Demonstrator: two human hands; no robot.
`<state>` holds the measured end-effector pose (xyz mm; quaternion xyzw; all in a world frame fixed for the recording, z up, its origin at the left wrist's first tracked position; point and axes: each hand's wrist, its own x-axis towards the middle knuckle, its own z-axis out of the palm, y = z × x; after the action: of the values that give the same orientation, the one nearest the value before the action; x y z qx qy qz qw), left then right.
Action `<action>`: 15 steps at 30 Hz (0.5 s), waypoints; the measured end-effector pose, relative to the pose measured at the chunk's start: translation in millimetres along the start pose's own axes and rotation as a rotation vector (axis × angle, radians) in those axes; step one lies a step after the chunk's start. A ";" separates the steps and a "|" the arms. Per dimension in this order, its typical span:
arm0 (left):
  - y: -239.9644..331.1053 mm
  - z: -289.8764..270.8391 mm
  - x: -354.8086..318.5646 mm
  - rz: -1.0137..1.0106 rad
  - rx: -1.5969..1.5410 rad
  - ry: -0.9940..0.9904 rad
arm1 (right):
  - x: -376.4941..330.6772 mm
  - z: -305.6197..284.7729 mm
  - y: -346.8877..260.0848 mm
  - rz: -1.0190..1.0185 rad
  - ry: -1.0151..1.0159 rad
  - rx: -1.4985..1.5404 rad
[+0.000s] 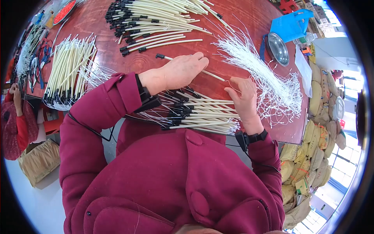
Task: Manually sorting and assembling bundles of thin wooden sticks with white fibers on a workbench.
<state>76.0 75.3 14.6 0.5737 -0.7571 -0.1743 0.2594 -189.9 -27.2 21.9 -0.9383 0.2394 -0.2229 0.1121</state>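
A slim cream-coloured tube with a black fitting on its left end lies slantwise just above the table. My left hand is closed over its middle, hiding that stretch. At the tube's right tip, the thumb and forefinger of my right hand close in on a thin white string, whose end is hard to make out. Right of that hand spreads a loose bundle of white strings. Below both hands, near the table's front edge, lies a pile of similar tubes with black fittings and white strings.
More cream tubes are heaped at the back, and another stack stands left. A blue jug and metal bowl sit back right. Filled sacks line the right side. Another person's sleeve shows far left.
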 end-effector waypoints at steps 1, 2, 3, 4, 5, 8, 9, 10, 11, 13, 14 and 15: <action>0.8 -1.3 -1.4 0.000 0.000 0.000 | 0.2 -0.5 0.0 -0.004 0.020 -0.001; 2.5 -3.5 -2.9 -0.012 -0.021 -0.007 | 0.4 -1.0 -0.8 -0.004 0.021 -0.001; 4.4 -5.7 -4.1 -0.023 -0.042 -0.014 | 1.1 -1.3 -2.4 -0.005 0.011 0.008; 5.7 -6.8 -4.7 -0.035 -0.064 -0.021 | 1.9 -1.6 -4.3 -0.007 0.001 0.016; 6.7 -6.8 -4.6 -0.035 -0.064 -0.021 | 2.6 -2.2 -5.6 -0.008 -0.009 0.025; 8.3 -7.3 -5.6 -0.045 -0.069 -0.032 | 5.8 -3.0 -8.7 -0.076 0.013 0.047; 8.2 -7.7 -6.0 -0.046 -0.069 -0.033 | 6.9 -3.5 -9.3 -0.109 0.024 0.057; 7.9 -8.3 -6.4 -0.044 -0.059 -0.032 | 8.2 -4.4 -9.5 -0.109 0.025 0.058; 7.9 -8.6 -6.6 -0.041 -0.051 -0.031 | 9.4 -5.7 -9.2 -0.131 0.018 0.068; 9.5 -10.0 -6.5 -0.038 -0.044 -0.031 | 10.2 -7.3 -8.6 -0.173 0.006 0.088; 10.4 -10.5 -6.4 -0.044 -0.059 -0.040 | 9.6 -7.2 -8.6 -0.172 0.005 0.089; 12.0 -11.8 -6.1 -0.049 -0.074 -0.048 | 8.7 -7.1 -8.6 -0.166 -0.006 0.099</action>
<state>74.9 85.0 29.7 0.5777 -0.7419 -0.2220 0.2578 -183.0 -24.9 34.0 -0.9489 0.1491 -0.2404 0.1402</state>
